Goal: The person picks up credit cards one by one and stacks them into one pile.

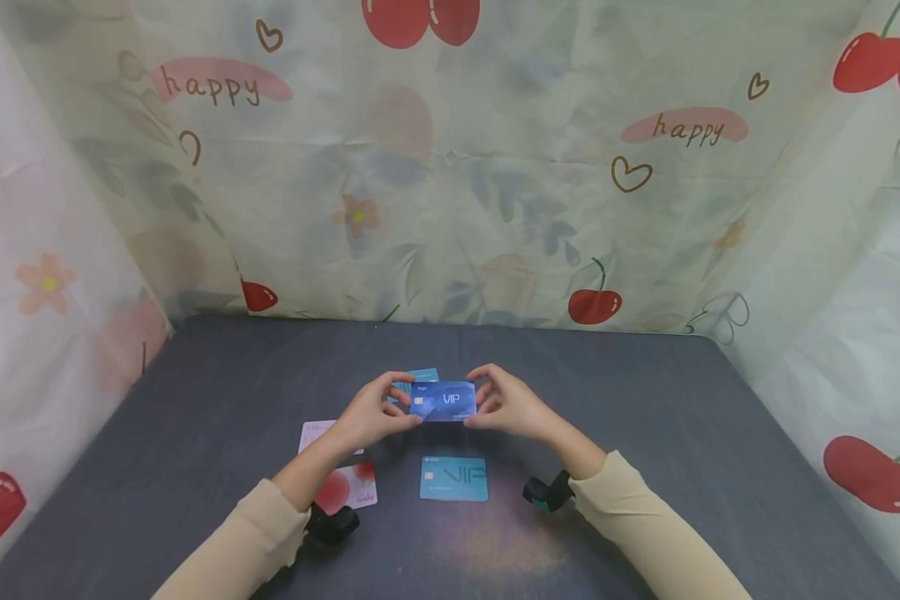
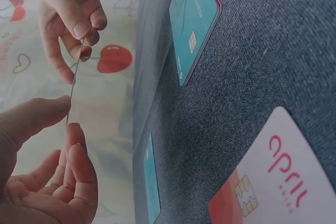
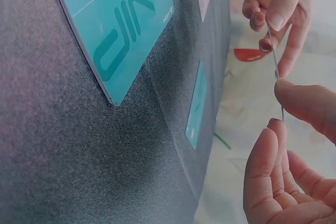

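Note:
A dark blue VIP card (image 1: pixel 444 402) is held up off the table between both hands, its printed face toward the head camera. My left hand (image 1: pixel 375 410) pinches its left edge between thumb and fingers, and my right hand (image 1: pixel 512 405) pinches the right edge the same way. Both wrist views show the card edge-on, as a thin line. Beneath it, nearer me, a teal VIP card (image 1: pixel 453 479) lies on the table. Another teal card (image 1: pixel 423 375) lies farther back, partly covered by the left hand and the blue card.
Left of centre, a pale pink card (image 1: pixel 317 431) and a white card with red circles (image 1: pixel 360 485) lie partly behind the left forearm. A dark cloth covers the table (image 1: pixel 607 400). Patterned curtains (image 1: pixel 450 208) stand at the back and sides.

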Action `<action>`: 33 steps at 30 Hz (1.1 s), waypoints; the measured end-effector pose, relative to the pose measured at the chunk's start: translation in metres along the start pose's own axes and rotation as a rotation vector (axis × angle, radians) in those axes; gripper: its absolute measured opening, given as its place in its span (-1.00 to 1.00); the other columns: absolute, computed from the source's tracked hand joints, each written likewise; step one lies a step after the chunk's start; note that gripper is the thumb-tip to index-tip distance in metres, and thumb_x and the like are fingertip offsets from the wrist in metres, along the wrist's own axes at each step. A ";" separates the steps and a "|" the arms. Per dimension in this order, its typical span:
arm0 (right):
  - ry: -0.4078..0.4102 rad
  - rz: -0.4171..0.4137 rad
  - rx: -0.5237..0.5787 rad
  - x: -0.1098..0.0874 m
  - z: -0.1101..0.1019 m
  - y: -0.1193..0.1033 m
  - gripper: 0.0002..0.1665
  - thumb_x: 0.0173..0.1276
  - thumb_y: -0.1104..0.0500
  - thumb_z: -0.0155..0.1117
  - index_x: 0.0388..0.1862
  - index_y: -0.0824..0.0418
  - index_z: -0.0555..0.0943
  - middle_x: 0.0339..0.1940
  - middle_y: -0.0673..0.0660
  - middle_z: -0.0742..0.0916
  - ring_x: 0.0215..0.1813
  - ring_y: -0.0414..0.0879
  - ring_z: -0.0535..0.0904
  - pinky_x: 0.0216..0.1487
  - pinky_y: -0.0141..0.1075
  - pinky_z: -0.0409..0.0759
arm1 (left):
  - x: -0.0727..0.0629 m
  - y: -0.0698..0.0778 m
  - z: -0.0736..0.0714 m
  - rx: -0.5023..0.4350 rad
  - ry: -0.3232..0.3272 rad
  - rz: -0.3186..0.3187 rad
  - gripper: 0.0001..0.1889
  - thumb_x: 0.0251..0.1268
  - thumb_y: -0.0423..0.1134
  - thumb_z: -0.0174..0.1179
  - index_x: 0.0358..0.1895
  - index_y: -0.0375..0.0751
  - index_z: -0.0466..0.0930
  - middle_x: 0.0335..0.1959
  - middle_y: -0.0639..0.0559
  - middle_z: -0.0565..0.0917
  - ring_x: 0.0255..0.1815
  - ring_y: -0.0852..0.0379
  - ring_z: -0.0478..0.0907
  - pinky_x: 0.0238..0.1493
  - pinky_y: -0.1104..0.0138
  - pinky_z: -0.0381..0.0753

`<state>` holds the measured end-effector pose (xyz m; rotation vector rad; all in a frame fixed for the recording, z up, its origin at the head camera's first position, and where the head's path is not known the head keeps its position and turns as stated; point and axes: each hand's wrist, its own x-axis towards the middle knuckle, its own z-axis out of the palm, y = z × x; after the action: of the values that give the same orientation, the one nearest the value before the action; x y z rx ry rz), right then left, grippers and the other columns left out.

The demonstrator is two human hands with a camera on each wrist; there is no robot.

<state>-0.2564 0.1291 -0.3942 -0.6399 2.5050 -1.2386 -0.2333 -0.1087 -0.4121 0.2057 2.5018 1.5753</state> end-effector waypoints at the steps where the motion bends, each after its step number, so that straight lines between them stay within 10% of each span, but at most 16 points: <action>1: 0.002 0.004 0.001 -0.001 0.000 0.000 -0.30 0.06 0.24 0.43 0.16 0.30 0.32 -0.29 0.19 0.58 -0.35 -0.18 0.59 -0.23 -0.35 0.59 | 0.000 0.000 0.000 -0.001 -0.002 0.004 -0.39 0.06 -0.34 0.33 0.23 -0.21 0.32 -0.20 -0.11 0.53 -0.42 0.23 0.56 -0.32 0.44 0.54; 33: -0.002 0.000 0.029 -0.020 0.007 0.002 -0.31 0.04 0.27 0.44 0.14 0.31 0.34 -0.31 0.17 0.57 -0.38 -0.19 0.59 -0.28 -0.41 0.54 | -0.016 -0.004 0.004 -0.029 -0.092 0.095 -0.33 0.02 -0.39 0.34 0.25 -0.33 0.27 -0.22 -0.17 0.49 -0.44 0.22 0.54 -0.35 0.44 0.55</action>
<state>-0.2368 0.1359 -0.3990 -0.6347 2.4809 -1.2708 -0.2173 -0.1100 -0.4160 0.3889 2.4303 1.5977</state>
